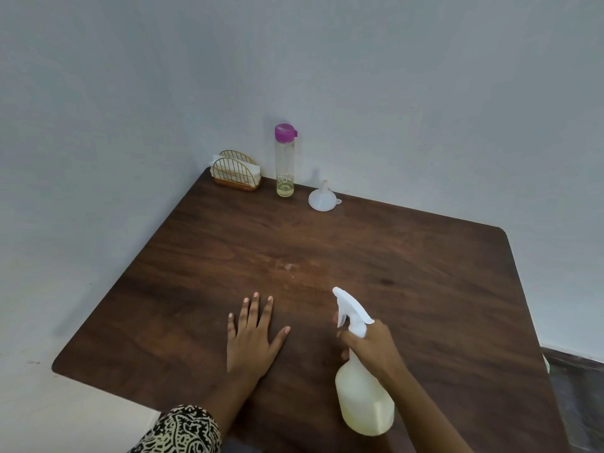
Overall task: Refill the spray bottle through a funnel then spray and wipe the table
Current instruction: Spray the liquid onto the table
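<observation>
The fingers [346, 339] of my right hand [372, 346] are curled round the neck of the spray bottle [363, 398], low in the right half of the frame. Their tips are mostly hidden behind the white trigger head, so I cannot tell whether one is on the trigger. The bottle tilts with its nozzle aimed at the middle of the frame, its pale yellowish body just above the table [425, 273]. My left hand [253, 340] lies flat on the wood at lower centre, fingers [255, 308] straight and spread. Its patterned sleeve [183, 429] is cut off by the bottom edge. A faint pale smear marks the wood above the hands. At the upper centre the white funnel [322, 200] sits mouth-down near the wall. Just left of it stands a clear purple-capped bottle [285, 161] with a little yellow liquid, its faint print too small to read. Left again is a gold wire napkin holder [236, 172].
</observation>
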A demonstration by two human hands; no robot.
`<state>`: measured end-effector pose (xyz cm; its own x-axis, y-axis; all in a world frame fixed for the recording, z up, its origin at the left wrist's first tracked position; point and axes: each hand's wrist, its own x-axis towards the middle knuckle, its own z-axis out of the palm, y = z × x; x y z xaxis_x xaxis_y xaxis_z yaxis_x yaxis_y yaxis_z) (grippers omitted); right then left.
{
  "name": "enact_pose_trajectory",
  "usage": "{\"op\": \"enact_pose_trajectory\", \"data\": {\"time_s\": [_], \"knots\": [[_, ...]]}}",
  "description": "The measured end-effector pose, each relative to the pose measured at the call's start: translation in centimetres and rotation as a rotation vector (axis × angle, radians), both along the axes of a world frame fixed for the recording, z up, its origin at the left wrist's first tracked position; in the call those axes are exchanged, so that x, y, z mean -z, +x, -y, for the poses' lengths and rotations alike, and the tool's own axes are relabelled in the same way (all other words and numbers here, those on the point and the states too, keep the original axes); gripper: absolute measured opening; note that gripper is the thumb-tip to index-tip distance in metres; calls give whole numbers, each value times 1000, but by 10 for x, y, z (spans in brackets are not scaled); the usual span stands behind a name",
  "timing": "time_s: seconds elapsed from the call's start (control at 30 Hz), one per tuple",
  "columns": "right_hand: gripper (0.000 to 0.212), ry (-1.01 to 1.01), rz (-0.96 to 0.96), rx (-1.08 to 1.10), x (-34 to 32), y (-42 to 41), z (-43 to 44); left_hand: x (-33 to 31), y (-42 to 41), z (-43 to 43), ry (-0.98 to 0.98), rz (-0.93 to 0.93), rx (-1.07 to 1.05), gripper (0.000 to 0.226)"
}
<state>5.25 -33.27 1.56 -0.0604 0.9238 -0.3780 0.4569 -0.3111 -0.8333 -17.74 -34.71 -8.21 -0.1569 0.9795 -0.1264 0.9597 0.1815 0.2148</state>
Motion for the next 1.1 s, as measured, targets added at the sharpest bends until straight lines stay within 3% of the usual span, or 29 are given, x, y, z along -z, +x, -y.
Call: {"op": "enact_pose_trajectory", "data": {"time_s": [0.33, 0.47, 0.57, 0.73, 0.97, 1.1], "knots": [[23, 75, -188, -59, -18, 20, 16, -3, 1, 0, 13, 26, -3, 86], [3, 83, -78, 11, -13, 23, 18, -4, 2, 1, 18, 27, -4, 86], [7, 54, 24, 12, -8, 25, 20, -5, 2, 1, 11, 21, -4, 88], [1, 40, 19, -15, -10, 28, 21, -8, 3, 1, 2, 14, -4, 90], [8, 49, -17, 38, -14, 28, 30, -6, 2, 1, -15, -6, -3, 90], [27, 217, 125, 7, -18, 30, 35, -6, 1, 2, -18, -20, -4, 90]]}}
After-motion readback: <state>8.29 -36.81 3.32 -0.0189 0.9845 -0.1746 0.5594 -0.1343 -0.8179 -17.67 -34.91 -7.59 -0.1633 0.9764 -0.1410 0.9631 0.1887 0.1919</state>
